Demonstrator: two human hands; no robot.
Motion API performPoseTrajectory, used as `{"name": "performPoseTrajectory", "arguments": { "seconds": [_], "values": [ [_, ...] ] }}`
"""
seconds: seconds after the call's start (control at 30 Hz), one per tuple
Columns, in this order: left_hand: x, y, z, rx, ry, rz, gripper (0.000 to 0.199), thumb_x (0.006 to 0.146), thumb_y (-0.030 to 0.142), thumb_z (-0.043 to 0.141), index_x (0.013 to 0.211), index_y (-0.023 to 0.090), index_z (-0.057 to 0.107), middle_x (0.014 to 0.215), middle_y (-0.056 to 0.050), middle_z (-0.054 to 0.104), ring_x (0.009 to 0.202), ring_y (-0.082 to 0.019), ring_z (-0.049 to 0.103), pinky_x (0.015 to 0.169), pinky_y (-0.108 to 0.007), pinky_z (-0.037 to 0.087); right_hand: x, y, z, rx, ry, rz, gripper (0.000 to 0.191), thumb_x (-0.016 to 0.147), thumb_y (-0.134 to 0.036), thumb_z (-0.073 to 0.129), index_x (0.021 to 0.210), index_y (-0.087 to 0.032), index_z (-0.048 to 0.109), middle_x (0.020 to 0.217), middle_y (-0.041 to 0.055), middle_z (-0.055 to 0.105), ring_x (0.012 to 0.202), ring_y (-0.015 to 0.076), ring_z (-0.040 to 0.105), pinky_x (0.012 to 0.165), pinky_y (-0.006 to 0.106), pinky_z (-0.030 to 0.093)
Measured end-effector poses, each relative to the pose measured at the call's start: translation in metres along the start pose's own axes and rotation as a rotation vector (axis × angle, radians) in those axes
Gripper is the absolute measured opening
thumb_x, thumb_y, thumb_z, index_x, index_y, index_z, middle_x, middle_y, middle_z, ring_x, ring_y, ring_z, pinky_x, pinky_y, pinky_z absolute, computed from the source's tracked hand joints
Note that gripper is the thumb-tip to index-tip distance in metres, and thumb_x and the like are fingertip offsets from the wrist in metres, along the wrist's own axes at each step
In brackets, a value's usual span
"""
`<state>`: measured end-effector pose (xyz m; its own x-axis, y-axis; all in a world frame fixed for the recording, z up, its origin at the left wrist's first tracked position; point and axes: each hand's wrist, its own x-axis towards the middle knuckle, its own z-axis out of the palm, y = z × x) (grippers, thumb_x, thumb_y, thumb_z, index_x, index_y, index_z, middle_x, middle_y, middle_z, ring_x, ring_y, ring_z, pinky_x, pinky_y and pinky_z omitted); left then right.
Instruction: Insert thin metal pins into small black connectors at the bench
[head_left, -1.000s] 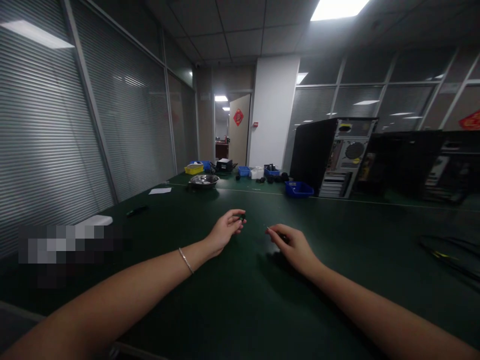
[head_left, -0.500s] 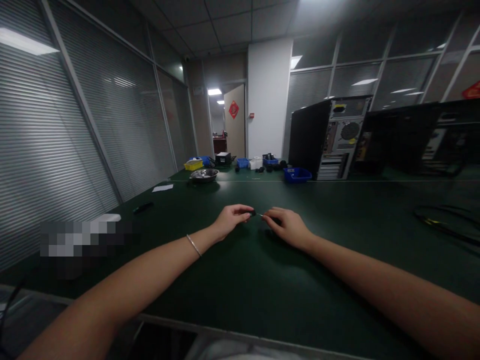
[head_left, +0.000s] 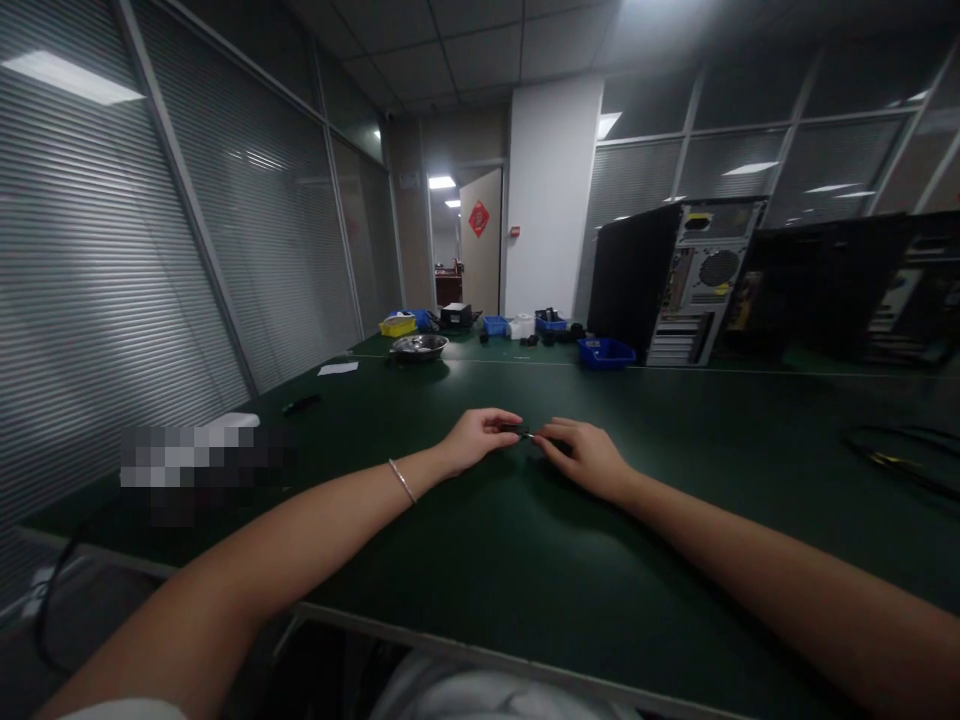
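Observation:
My left hand, with a bracelet at the wrist, pinches a small dark piece between thumb and fingers. Just to its right, my right hand is closed at the fingertips on a thin silvery piece. That piece points left and meets or nearly meets the dark one; I cannot tell whether they are joined. Both hands are just above or on the green table, near its middle. The two objects are too small for me to name their kind.
A metal bowl, a yellow bin and a blue bin stand toward the back. Computer towers line the right. A black cable lies at far right, a dark slim object and white paper at left.
The view has turned slightly left, so everything sits further right. Both hands keep their pinch, and the silvery piece still lies between them close to the dark piece.

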<state>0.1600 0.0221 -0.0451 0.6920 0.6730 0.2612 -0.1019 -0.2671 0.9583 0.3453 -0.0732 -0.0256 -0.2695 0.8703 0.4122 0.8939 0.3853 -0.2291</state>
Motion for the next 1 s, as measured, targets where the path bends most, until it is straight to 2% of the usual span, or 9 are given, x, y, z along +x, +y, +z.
{"name": "performPoseTrajectory", "arguments": {
  "seconds": [0.2, 0.47, 1.0],
  "values": [
    [0.0001, -0.0004, 0.0000, -0.007, -0.017, -0.003, 0.034, 0.065, 0.019, 0.069, 0.098, 0.012, 0.063, 0.100, -0.011, 0.064, 0.088, -0.017, 0.060, 0.083, -0.033, 0.045, 0.0003, -0.0010, 0.0007, -0.014, -0.003, 0.005, 0.029, 0.088, -0.036, 0.038, 0.093, -0.024, 0.064, 0.084, 0.0030, 0.061, 0.071, 0.0147, 0.055, 0.061, 0.023, 0.039],
    [0.0007, -0.0037, -0.0006, -0.109, -0.058, -0.065, 0.036, 0.066, 0.023, 0.070, 0.098, 0.009, 0.061, 0.083, -0.010, 0.067, 0.074, -0.014, 0.063, 0.078, -0.032, 0.048, -0.0010, -0.0037, 0.0005, -0.026, 0.008, 0.003, 0.028, 0.087, -0.036, 0.040, 0.092, -0.024, 0.065, 0.084, 0.0035, 0.061, 0.071, 0.0145, 0.055, 0.062, 0.023, 0.039],
    [0.0009, -0.0025, -0.0004, -0.097, -0.038, -0.076, 0.036, 0.065, 0.025, 0.070, 0.097, 0.009, 0.062, 0.078, -0.008, 0.067, 0.070, -0.013, 0.062, 0.074, -0.030, 0.049, -0.0014, -0.0024, 0.0021, -0.032, 0.001, -0.014, 0.028, 0.087, -0.035, 0.039, 0.091, -0.025, 0.064, 0.083, 0.0027, 0.060, 0.071, 0.0144, 0.055, 0.063, 0.023, 0.039]
  ]
}}
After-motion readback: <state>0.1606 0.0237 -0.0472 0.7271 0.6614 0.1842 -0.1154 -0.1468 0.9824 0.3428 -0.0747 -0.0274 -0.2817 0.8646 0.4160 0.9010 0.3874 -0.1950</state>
